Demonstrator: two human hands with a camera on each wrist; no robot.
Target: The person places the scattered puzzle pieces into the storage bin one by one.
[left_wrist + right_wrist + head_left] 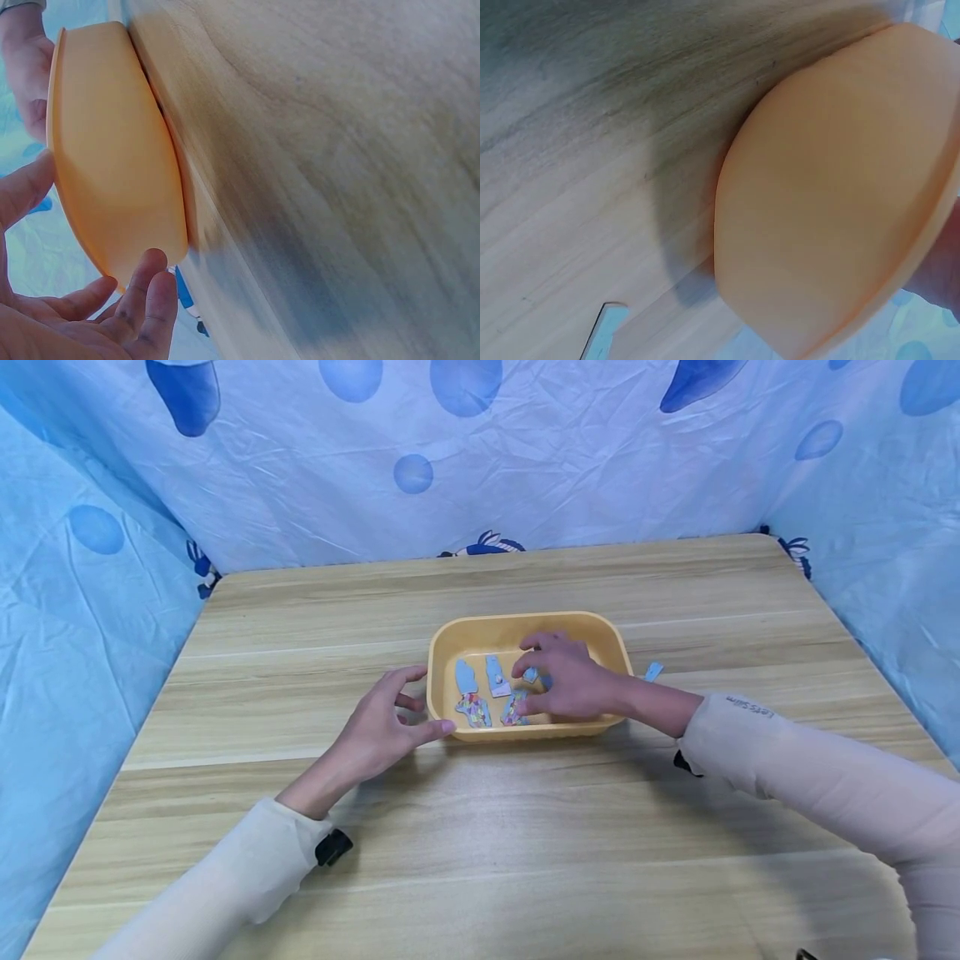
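Note:
A yellow-orange plastic tray point(517, 622) stands on the wooden table. Flat blue cut-out pieces lie inside it: a plain one point(465, 676) at the left, a colourfully patterned one point(474, 710) below that, and a blue one with a pale end point(497, 677) beside them. My left hand point(381, 720) is at the tray's left end, its thumb touching the rim near the front corner and the other fingers spread along the side. Over the tray's right half reaches my right hand point(567, 677), fingers apart and bent above the pieces. It partly covers another patterned piece point(514, 708).
A small light-blue piece point(654, 671) lies on the table point(480, 852) just right of the tray; the right wrist view shows a similar strip point(606, 330). A blue patterned curtain point(525, 485) hangs behind the table and along both sides.

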